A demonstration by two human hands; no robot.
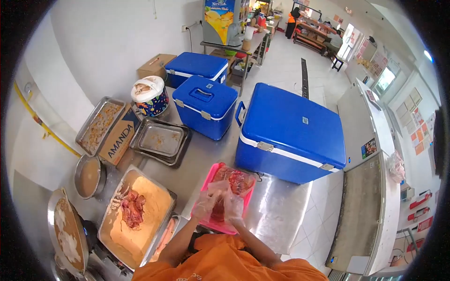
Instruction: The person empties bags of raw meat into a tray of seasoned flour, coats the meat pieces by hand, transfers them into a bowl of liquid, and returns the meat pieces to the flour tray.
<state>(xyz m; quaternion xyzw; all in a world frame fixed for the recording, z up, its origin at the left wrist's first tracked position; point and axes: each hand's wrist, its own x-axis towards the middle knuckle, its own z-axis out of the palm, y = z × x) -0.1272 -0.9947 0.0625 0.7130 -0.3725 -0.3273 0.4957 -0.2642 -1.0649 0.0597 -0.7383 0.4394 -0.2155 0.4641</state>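
A pink tray (pixel 249 198) stands on the metal table in front of me, with red raw meat (pixel 239 181) in a clear plastic bag. My left hand (pixel 205 204), in a clear plastic glove, is at the tray's left side. My right hand (pixel 233 206), gloved the same way, is beside it over the meat. Both hands are at the plastic; the fingers are blurred under the gloves, so their grip is unclear. To the left, a metal pan (pixel 154 187) holds orange-brown powder (pixel 152 196) with a heap of red meat strips (pixel 133 209) on it.
A large blue cooler (pixel 290 126) stands behind the tray at right, smaller blue coolers (pixel 206 100) further back. Stacked metal trays (pixel 161 140), an AMANDA box (pixel 119 138), a round pan (pixel 89 176) and a wok (pixel 68 229) are at left. A person (pixel 291 23) stands far back.
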